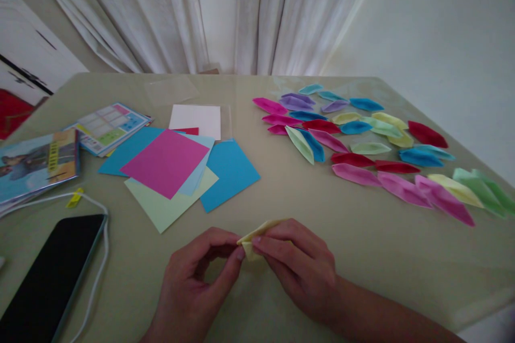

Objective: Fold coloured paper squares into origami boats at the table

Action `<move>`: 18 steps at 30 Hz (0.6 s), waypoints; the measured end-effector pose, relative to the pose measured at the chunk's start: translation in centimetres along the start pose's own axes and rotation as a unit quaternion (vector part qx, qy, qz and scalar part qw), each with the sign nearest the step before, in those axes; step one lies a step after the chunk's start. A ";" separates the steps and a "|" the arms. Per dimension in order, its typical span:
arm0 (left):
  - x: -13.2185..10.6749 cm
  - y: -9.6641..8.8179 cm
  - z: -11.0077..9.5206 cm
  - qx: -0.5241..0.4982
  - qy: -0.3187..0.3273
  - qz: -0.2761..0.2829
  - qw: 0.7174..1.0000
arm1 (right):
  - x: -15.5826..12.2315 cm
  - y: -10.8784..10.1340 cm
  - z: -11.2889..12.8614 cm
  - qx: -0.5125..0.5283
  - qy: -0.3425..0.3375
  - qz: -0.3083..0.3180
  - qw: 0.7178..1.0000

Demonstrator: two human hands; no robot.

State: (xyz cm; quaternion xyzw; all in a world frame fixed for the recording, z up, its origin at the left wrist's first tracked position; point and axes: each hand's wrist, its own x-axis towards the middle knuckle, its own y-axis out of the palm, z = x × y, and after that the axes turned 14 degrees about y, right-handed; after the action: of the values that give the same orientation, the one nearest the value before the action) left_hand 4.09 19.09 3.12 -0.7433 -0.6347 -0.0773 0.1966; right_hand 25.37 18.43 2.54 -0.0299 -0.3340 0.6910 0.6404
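Between my two hands, near the table's front edge, is a folded piece of pale yellow paper. My left hand pinches its left end between thumb and forefinger. Closed over the paper's right part is my right hand, its fingers hiding some of the folds. Ahead and to the left lie loose square sheets, with a magenta sheet on top, a pale green sheet under it and a blue sheet beside them. Many folded paper pieces in several colours are spread over the right side of the table.
A black phone lies at the left front with a white cable beside it. Behind it are a yellow clip, a picture booklet and printed cards. White sheets lie farther back. Curtains hang behind the table.
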 end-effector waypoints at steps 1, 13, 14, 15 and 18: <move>0.1 0.0 0.0 -0.006 -0.007 -0.005 1.000 | 0.1 0.0 0.0 0.002 0.000 -0.001 1.000; -0.4 0.0 0.2 -0.015 0.001 0.013 1.000 | 0.1 0.0 0.2 0.028 0.008 0.033 0.999; -0.5 -0.1 0.3 -0.011 0.005 0.014 1.000 | 0.1 0.0 0.2 0.033 0.007 0.035 0.999; -0.5 -0.1 0.4 -0.011 0.009 0.018 1.000 | 0.1 0.0 0.2 0.035 0.008 0.037 0.999; -0.5 -0.3 0.7 -0.020 0.012 0.052 0.998 | 0.1 0.1 0.2 0.041 0.013 0.033 0.999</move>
State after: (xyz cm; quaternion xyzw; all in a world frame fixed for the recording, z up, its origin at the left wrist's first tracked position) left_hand 3.61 18.94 2.38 -0.7778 -0.5913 -0.0888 0.1934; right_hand 25.18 18.41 2.73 -0.0236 -0.2956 0.7247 0.6220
